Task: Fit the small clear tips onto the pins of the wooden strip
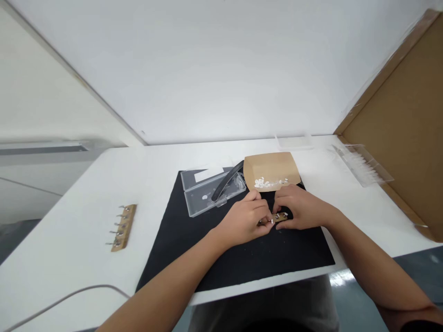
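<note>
My left hand (pixel 246 220) and my right hand (pixel 302 208) meet over the black mat (pixel 238 260), fingers closed. Between them is a small brown strip (pixel 281 216) with metal pieces on it. My left thumb and fingertips pinch its left end, where a tiny white bit shows. My right fingers curl around the other end; part of the strip is hidden behind both hands. Just beyond my hands lies a brown paper tray (pixel 273 165) with many small white pieces (pixel 262 183) along its near side. To its left is an open clear plastic case (pixel 197 203).
A black curved strap-like thing (pixel 226 180) lies across the case. Another brown strip (pixel 124 227) with metal clips sits at the left on the white table (pixel 83 258). A clear box of white sticks (pixel 363 166) stands right, by a cardboard panel (pixel 401 120). A cable (pixel 79 289) runs at front left.
</note>
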A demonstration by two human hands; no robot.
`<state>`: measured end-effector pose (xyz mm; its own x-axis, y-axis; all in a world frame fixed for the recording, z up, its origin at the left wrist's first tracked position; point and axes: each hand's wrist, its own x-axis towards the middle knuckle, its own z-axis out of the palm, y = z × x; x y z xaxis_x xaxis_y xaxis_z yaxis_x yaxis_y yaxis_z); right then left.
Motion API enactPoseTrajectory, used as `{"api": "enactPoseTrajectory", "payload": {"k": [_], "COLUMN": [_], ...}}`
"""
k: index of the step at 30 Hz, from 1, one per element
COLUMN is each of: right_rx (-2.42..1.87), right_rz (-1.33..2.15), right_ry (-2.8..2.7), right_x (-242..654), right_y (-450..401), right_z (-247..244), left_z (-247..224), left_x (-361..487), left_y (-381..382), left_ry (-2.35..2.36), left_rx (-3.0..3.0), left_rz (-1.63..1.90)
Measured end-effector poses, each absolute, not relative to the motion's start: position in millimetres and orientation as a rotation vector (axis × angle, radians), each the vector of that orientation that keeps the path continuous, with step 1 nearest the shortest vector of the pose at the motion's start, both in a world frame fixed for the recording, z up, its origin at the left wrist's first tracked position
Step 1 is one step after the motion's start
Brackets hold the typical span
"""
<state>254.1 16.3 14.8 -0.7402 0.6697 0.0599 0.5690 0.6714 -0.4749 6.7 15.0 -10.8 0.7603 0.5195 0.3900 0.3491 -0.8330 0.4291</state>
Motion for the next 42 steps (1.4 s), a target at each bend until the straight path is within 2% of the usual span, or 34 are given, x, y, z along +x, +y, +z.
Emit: {"api": "enactPoseTrajectory", "payload": {"k": [20, 42], "right_rx": [-1.026, -1.116], "right_rz": [0.771, 0.785], "right_ry": [-2.669, -2.634], "right_x": [254.0, 260.1], "right_y": [16.0, 15.9], "right_z": [16.9, 22.9], "left_z": [1.6, -1.6], "left_x": [0.7, 0.1], "left_y": [17.6, 16.6], "left_ry": [0.654, 0.719], "left_rx": [2.526, 2.509], "left_rz": [0.503, 0.448]}}
